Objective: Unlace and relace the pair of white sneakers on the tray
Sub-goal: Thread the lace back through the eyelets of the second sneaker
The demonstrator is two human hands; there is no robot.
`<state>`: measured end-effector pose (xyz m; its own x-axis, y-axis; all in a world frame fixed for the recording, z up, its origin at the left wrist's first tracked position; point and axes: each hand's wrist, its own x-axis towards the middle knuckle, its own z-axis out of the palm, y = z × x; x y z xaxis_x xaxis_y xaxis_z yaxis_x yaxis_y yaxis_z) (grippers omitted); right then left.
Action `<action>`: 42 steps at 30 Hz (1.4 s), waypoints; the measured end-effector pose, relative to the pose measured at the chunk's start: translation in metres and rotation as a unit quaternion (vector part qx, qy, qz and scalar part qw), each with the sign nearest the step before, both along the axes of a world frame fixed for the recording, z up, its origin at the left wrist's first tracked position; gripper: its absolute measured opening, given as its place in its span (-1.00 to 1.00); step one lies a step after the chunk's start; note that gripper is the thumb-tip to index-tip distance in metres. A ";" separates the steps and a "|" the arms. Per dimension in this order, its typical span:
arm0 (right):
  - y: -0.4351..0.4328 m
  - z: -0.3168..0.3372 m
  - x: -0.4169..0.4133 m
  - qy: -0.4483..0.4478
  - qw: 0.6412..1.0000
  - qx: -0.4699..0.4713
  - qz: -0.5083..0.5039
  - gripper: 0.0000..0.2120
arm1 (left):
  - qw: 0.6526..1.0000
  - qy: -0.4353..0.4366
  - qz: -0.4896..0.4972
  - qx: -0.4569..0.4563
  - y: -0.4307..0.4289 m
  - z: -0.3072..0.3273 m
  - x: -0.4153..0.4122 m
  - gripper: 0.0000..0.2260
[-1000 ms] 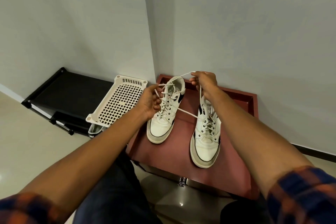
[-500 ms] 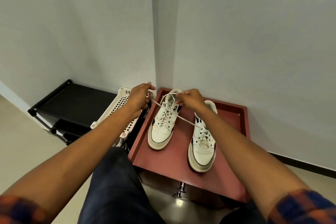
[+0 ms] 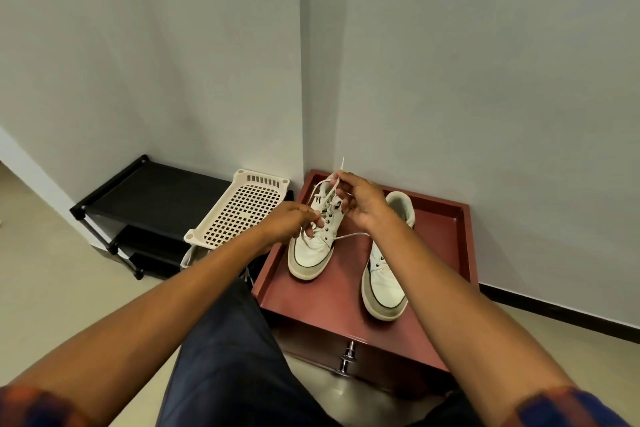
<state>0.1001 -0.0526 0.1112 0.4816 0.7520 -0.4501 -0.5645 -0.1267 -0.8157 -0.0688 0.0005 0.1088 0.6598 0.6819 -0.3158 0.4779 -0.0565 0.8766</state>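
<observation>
Pinching the white lace (image 3: 351,235) with both hands, we bend over the upper eyelets of the left sneaker (image 3: 311,253). Our right hand (image 3: 362,206) has its fingers curled round the lace above the tongue, the tip poking up past them. Our left hand (image 3: 294,222) nips a strand beside the eyelets (which one, we cannot tell). A loose length trails across the red tray (image 3: 464,253) toward the right sneaker (image 3: 384,291). Both sneakers stand on the tray, toes toward us. A white perforated basket (image 3: 242,211) lies tilted just left of it, by a black rack (image 3: 152,194).
</observation>
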 end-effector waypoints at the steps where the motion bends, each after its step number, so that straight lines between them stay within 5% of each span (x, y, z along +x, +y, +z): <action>1: -0.007 -0.004 0.004 -0.004 1.000 -0.002 -0.012 -0.95 | 1.000 0.013 -0.006 0.008 0.000 -0.003 0.001 -0.77; 6: -0.045 -0.032 0.005 -0.085 0.995 -0.009 -0.050 -0.93 | 0.997 0.028 -0.012 0.070 -0.005 -0.021 0.020 -0.81; 14: -0.077 -0.079 -0.022 -0.154 0.985 -0.034 -0.066 -0.85 | 0.998 -0.066 0.016 -0.005 -0.041 -0.041 0.074 -0.82; 20: -0.085 -0.082 -0.004 -0.196 0.977 -0.055 -0.063 -0.83 | 0.994 -0.078 0.034 0.062 -0.039 -0.054 0.097 -0.78; 25: -0.105 -0.073 0.048 -0.448 0.863 -0.177 -0.151 -0.86 | 0.987 -0.061 -0.010 0.146 -0.034 -0.052 0.122 -0.82; 30: -0.110 -0.079 0.084 -0.505 0.810 -0.283 -0.098 -0.68 | 0.962 0.001 -0.084 0.259 -0.032 -0.051 0.151 -0.85; 36: -0.104 -0.088 0.105 -0.449 0.853 -0.260 -0.056 -0.73 | 0.915 0.055 -0.167 0.362 -0.032 -0.054 0.181 -0.84; 42: -0.120 -0.102 0.126 -0.105 0.985 -0.109 -0.081 -0.84 | 0.861 0.103 -0.276 0.415 -0.038 -0.063 0.190 -0.83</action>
<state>0.2262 -0.1727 0.0094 0.6868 0.5541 -0.4704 -0.4130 -0.2350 -0.8799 0.1210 -0.0371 0.0454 0.9442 0.3288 -0.0200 0.3172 -0.8910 0.3249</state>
